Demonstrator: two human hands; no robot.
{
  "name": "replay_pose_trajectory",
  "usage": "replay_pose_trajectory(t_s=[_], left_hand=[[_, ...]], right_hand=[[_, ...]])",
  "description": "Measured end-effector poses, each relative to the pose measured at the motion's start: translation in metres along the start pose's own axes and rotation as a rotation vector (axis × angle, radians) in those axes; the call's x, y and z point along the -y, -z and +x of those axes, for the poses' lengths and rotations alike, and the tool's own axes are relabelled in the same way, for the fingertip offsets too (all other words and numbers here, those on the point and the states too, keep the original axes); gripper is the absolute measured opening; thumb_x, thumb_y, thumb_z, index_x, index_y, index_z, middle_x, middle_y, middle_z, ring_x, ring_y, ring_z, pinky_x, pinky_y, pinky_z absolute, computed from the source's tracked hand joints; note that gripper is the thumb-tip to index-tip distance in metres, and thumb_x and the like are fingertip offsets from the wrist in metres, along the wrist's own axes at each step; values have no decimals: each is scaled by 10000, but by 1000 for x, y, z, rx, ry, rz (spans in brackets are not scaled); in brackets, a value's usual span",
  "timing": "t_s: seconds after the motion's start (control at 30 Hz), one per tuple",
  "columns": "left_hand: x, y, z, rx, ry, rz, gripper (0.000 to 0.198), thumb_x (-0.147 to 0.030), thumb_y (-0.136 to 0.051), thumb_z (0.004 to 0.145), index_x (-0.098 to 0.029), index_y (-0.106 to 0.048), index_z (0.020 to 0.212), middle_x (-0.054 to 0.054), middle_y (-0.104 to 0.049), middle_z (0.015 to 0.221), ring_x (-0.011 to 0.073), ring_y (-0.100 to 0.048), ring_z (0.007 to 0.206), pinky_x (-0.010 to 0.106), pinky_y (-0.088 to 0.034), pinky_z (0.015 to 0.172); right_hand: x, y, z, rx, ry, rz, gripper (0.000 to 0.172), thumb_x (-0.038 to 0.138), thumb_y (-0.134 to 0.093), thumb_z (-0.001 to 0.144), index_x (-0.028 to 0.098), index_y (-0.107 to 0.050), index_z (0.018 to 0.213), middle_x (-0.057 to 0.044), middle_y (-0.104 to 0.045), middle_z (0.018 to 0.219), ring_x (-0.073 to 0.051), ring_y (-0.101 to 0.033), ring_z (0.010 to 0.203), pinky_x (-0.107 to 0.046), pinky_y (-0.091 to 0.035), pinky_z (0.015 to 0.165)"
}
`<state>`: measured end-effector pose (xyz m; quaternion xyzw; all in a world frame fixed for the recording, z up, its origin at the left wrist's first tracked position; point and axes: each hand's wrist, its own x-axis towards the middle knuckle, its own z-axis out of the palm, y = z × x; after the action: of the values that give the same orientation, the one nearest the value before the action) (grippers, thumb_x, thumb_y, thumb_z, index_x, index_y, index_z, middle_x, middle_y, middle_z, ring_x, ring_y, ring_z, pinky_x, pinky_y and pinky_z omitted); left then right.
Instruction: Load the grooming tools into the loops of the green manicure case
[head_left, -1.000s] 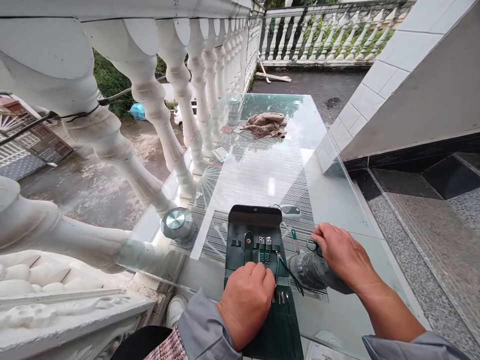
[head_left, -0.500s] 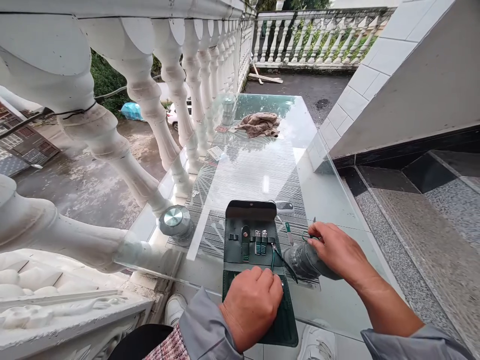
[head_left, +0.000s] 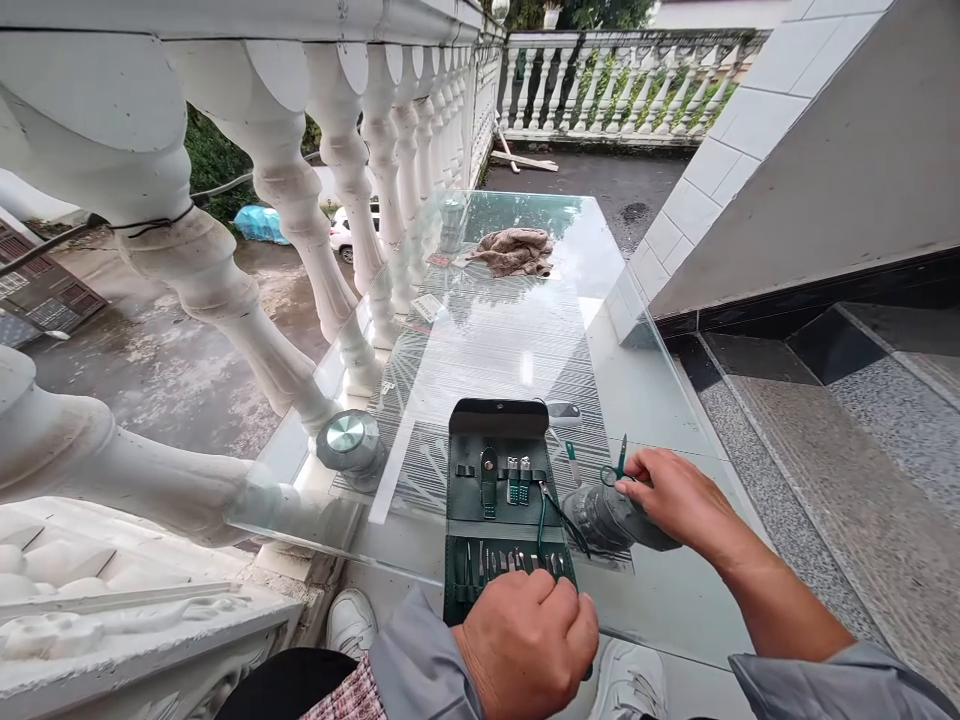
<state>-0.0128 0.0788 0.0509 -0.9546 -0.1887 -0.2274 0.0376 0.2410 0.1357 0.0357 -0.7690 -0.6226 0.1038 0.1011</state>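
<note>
My right hand (head_left: pixel 675 495) is closed on small green-handled scissors (head_left: pixel 619 466), their blades pointing up, above the right side of the glass table. An open dark green manicure case (head_left: pixel 499 532) lies in front of me, over the table's near edge. Its upper panel holds nail clippers (head_left: pixel 513 484) under a strap, with cuticle nippers (head_left: pixel 543 510) at its right side. Several slim metal tools (head_left: pixel 517 562) stand in the lower panel's slots. My left hand (head_left: pixel 529 640) rests over that lower panel with its fingers curled; whatever is in them is hidden.
A foot file (head_left: pixel 564 411) and a slim green-handled tool (head_left: pixel 572 460) lie right of the case. The glass tabletop (head_left: pixel 660 400) carries a crumpled brown cloth (head_left: pixel 514 252) farther off. White balusters (head_left: pixel 289 210) line the left; stone steps (head_left: pixel 795 430) rise on the right.
My left hand has moved right and down, uncovering the tools in the lower panel. The scissors have turned more upright and into clearer view in my right hand.
</note>
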Motion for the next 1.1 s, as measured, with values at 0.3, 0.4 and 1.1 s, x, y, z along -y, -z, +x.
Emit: replay_pose_trajectory(t_s=[0.3, 0.4, 1.1], left_hand=[[-2, 3, 1, -23, 310, -280, 190, -183, -390, 924, -180, -578, 951, 30, -608, 749, 134, -562, 658, 225, -467, 605], [3, 5, 4, -157, 546, -490, 273, -281, -458, 921, -175, -517, 1166, 29, -635, 819, 136, -585, 684, 231, -490, 628], [18, 4, 10, 105, 1071, -959, 193, -253, -456, 831, -199, -479, 646, -31, -529, 654, 130, -471, 645, 200, -304, 589]], right_hand=[[24, 19, -11, -5, 38, 565, 150, 343, -509, 761, 219, -580, 807, -3, -631, 743, -159, -571, 699, -276, -443, 646], [49, 31, -26, 12, 217, 676, 168, 354, -527, 799, 215, -615, 838, -14, -638, 786, -154, -572, 718, -276, -459, 670], [70, -12, -50, 96, 189, 185, 33, 247, -445, 790, 228, -464, 770, 28, -556, 626, -149, -518, 593, -268, -347, 577]])
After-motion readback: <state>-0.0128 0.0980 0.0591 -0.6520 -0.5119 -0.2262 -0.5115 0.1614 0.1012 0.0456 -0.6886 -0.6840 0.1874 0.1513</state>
